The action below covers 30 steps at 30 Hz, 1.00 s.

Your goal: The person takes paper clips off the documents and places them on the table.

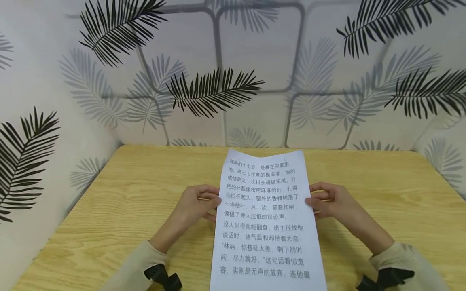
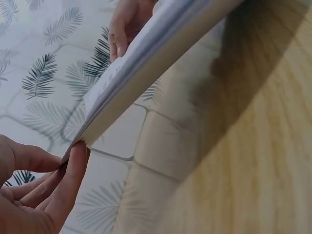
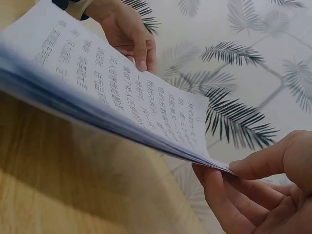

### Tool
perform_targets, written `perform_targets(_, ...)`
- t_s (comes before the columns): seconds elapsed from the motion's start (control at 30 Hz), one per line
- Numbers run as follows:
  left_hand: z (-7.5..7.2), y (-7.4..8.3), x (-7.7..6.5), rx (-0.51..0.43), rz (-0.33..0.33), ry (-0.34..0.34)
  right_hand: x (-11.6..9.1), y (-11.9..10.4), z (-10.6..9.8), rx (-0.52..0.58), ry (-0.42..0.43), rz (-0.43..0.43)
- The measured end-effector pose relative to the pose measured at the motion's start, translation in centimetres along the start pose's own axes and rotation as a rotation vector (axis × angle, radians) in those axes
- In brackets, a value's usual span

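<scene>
A stack of printed paper sheets (image 1: 263,226), covered in lines of Chinese text, is held up above the table in the head view. A paper clip (image 1: 285,157) sits at its top edge, toward the right. My left hand (image 1: 198,204) pinches the left edge, thumb on the front and fingers behind. On the opposite edge my right hand (image 1: 329,202) grips the sheets the same way. Seen from the right wrist, the stack (image 3: 112,92) shows several layers along its side. In the left wrist view the underside of the sheets (image 2: 151,78) faces the table.
A light wood-grain table (image 1: 153,173) spreads beneath the hands. Behind it stands a pale wall (image 1: 255,48) with dark and grey leaf patterns. Black straps (image 1: 164,277) are on both wrists, over beige sleeves (image 1: 136,262).
</scene>
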<state>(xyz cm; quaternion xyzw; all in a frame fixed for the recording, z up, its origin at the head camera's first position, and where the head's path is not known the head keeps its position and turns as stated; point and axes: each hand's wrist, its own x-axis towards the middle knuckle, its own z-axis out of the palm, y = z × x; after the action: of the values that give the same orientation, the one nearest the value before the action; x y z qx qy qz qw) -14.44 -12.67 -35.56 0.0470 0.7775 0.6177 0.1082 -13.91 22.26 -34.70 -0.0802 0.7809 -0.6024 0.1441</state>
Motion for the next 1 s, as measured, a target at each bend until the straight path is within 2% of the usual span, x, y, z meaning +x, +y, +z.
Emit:
perform_targets(0.13,-0.7,1.0,-0.3,-0.029,0.045,0.039,-0.2,-1.2,-0.3,-0.007,0.021,-0.052)
perform_targets(0.33,-1.6,2.2,-0.3,-0.081,0.172,0.063,-0.9,-3.0,-0.4,-0.069,0.120,-0.118)
perform_targets(0.47,-2.0,2.5,-0.2,-0.119,0.240,0.046,-1.4,-3.7,-0.4,-0.082,0.188,-0.188)
perform_targets(0.57,-2.3,3.1,-0.1,-0.120,0.301,-0.003,-1.7,-4.1,-0.7,-0.073,0.235,-0.264)
perform_targets(0.73,-2.8,5.1,0.2,-0.062,0.368,-0.093,-2.1,-4.6,-1.2,0.058,0.273,-0.393)
perform_targets(0.87,-2.8,6.7,0.6,-0.004,0.398,-0.092,-2.3,-4.9,-1.3,0.147,0.270,-0.454)
perform_targets(1.0,-2.7,7.6,1.0,-0.013,0.442,-0.075,-2.3,-5.0,-1.5,0.166,0.272,-0.470)
